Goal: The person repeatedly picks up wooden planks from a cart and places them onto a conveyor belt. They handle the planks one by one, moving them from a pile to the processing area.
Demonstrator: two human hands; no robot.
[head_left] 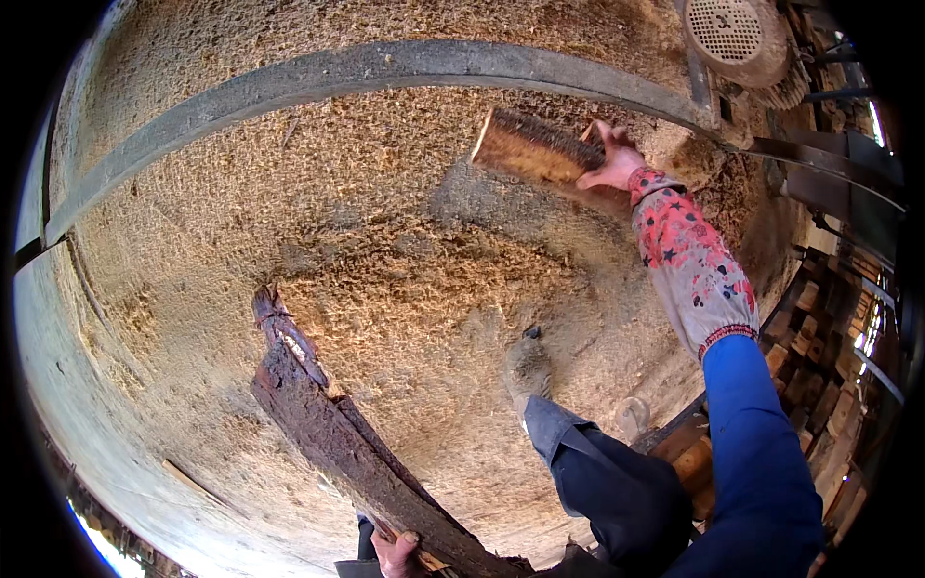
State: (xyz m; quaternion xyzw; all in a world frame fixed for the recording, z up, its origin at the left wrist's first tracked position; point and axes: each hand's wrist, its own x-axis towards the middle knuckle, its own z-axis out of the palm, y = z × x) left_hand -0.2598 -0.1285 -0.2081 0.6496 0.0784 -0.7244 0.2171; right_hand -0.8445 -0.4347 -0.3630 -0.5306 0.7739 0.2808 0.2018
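My right hand (617, 159), in a red-and-grey patterned sleeve cover, reaches far forward and is closed on the right end of a short piece of wood (535, 151). The piece has a dark bark-like upper edge and a paler cut end on the left. At the bottom, my left hand (395, 556) grips the near part of a long, dark slab of bark (332, 433). The slab slants away to the left, and its far end is split and ragged. Only the thumb side of my left hand shows; its other fingers are hidden.
Sawdust (318, 193) covers the floor. A grey metal bar (385, 67) crosses beyond the wood piece. A motor-like housing with a round grille (725, 29) stands far right. Stacked wood blocks (819, 328) line the right side. My shoe (528, 368) is mid-floor, and a thin stick (193, 482) lies left.
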